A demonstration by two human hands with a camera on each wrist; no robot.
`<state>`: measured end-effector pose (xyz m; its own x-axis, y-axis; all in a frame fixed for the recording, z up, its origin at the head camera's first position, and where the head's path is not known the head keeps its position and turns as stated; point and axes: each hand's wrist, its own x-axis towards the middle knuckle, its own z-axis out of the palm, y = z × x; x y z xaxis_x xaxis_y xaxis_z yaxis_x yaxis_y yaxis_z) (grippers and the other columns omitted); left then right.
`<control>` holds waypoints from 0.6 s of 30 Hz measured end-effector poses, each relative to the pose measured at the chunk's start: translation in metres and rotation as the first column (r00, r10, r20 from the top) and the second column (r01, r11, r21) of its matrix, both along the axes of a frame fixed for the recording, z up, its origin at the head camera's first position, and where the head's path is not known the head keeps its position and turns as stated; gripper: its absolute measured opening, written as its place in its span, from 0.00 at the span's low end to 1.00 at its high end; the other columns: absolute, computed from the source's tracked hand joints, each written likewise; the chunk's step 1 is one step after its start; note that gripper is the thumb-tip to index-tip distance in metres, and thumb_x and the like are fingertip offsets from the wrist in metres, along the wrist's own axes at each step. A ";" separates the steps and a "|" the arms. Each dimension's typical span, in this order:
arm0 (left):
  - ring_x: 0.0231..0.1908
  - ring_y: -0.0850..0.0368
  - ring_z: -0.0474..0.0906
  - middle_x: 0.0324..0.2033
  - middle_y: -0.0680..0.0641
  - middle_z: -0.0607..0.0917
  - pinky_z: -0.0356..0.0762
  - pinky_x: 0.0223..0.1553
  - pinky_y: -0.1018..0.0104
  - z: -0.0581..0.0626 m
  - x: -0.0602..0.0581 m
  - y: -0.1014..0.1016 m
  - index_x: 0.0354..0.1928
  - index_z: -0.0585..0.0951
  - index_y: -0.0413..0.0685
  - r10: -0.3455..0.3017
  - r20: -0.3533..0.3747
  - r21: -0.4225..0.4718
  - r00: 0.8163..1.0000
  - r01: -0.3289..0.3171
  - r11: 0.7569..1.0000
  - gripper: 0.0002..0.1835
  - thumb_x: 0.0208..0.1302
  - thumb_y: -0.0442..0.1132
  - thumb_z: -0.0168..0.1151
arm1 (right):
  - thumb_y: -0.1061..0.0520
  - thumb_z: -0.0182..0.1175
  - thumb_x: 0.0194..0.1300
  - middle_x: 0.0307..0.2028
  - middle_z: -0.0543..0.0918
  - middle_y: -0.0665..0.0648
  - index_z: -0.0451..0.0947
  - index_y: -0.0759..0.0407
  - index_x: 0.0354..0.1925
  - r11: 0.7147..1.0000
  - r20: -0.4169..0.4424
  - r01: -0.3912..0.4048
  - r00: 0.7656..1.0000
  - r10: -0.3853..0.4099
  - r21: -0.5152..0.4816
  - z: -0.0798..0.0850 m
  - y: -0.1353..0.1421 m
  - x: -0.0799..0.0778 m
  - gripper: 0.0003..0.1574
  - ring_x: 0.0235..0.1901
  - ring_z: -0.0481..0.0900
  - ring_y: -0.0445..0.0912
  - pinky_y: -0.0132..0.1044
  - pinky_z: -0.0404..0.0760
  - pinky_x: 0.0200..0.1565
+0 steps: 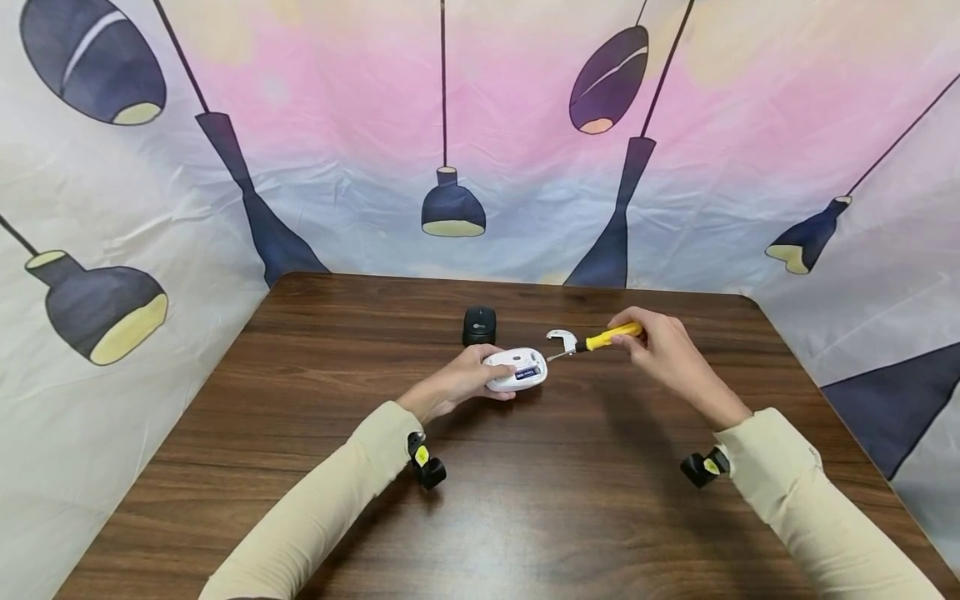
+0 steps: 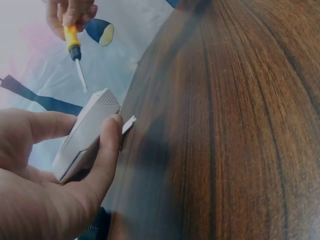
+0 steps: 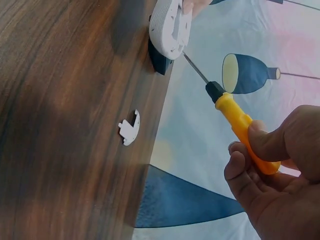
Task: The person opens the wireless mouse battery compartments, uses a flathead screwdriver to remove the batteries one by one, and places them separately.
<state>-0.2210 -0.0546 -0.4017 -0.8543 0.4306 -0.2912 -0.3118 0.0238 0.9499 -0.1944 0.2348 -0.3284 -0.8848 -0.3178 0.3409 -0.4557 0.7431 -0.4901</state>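
A white computer mouse (image 1: 517,358) is held bottom up over the table by my left hand (image 1: 456,379), the thumb lying across its underside. A dark battery (image 1: 528,373) shows in its uncovered compartment. My right hand (image 1: 663,346) grips the yellow handle of a screwdriver (image 3: 235,117) between thumb and fingers. Its metal tip points at the end of the mouse (image 2: 87,130); whether it touches, I cannot tell. Beyond the screwdriver, a small white cover piece (image 3: 130,131) with a notch lies on the wood.
Just behind my left hand a black mouse (image 1: 479,323) stands on the brown wooden table (image 1: 360,321). A printed cloth (image 1: 360,192) with lamp drawings hangs behind the table's far edge. Each wrist carries a small black camera on a strap.
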 end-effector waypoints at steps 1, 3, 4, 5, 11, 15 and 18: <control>0.41 0.45 0.83 0.53 0.31 0.75 0.88 0.41 0.63 0.000 0.000 0.000 0.66 0.64 0.25 0.005 -0.001 -0.002 1.000 -0.005 1.000 0.24 0.72 0.27 0.56 | 0.67 0.64 0.68 0.30 0.84 0.59 0.83 0.66 0.44 1.000 -0.005 -0.007 1.000 0.007 -0.002 0.001 -0.001 0.000 0.06 0.22 0.71 0.44 0.32 0.71 0.24; 0.38 0.48 0.83 0.53 0.31 0.75 0.88 0.41 0.64 0.001 0.000 0.001 0.66 0.63 0.25 0.013 -0.001 -0.003 1.000 -0.013 1.000 0.25 0.72 0.27 0.57 | 0.68 0.65 0.68 0.29 0.83 0.59 0.83 0.65 0.42 1.000 -0.006 -0.020 1.000 0.020 -0.001 0.004 -0.004 0.000 0.05 0.22 0.70 0.44 0.31 0.70 0.23; 0.38 0.50 0.82 0.53 0.30 0.75 0.88 0.40 0.64 0.001 0.000 0.001 0.66 0.63 0.26 0.014 -0.002 -0.005 1.000 -0.014 1.000 0.25 0.72 0.27 0.57 | 0.68 0.65 0.68 0.29 0.83 0.59 0.83 0.65 0.42 1.000 -0.003 -0.025 1.000 0.025 0.003 0.005 -0.005 0.000 0.05 0.22 0.70 0.44 0.31 0.69 0.23; 0.37 0.50 0.82 0.53 0.30 0.75 0.88 0.40 0.64 0.001 0.000 0.001 0.66 0.63 0.26 0.015 -0.003 -0.006 1.000 -0.015 1.000 0.25 0.72 0.27 0.57 | 0.68 0.65 0.68 0.29 0.84 0.59 0.84 0.65 0.42 0.999 0.002 -0.030 1.000 0.030 0.009 0.007 -0.007 0.000 0.05 0.22 0.70 0.44 0.31 0.69 0.23; 0.37 0.52 0.82 0.52 0.31 0.76 0.88 0.39 0.65 0.003 -0.001 0.001 0.65 0.64 0.24 0.010 -0.017 -0.009 1.000 -0.010 1.000 0.24 0.72 0.27 0.57 | 0.68 0.65 0.67 0.34 0.86 0.60 0.85 0.66 0.42 0.997 0.028 -0.066 0.998 0.064 0.043 0.012 -0.014 -0.001 0.06 0.22 0.71 0.44 0.32 0.70 0.23; 0.37 0.52 0.83 0.52 0.31 0.77 0.88 0.39 0.65 0.003 -0.001 0.001 0.65 0.65 0.24 0.003 -0.020 -0.020 1.000 -0.003 1.000 0.24 0.73 0.27 0.57 | 0.69 0.65 0.65 0.35 0.86 0.60 0.85 0.66 0.42 0.994 0.033 -0.077 0.997 0.075 0.073 0.013 -0.017 -0.002 0.07 0.23 0.71 0.43 0.32 0.70 0.24; 0.37 0.51 0.83 0.52 0.31 0.77 0.88 0.40 0.64 0.003 -0.001 0.001 0.65 0.65 0.24 -0.002 -0.024 -0.033 1.000 0.001 0.999 0.24 0.72 0.27 0.57 | 0.69 0.65 0.65 0.35 0.87 0.60 0.85 0.66 0.43 0.992 0.043 -0.082 0.996 0.078 0.099 0.014 -0.020 -0.002 0.07 0.23 0.72 0.44 0.33 0.71 0.25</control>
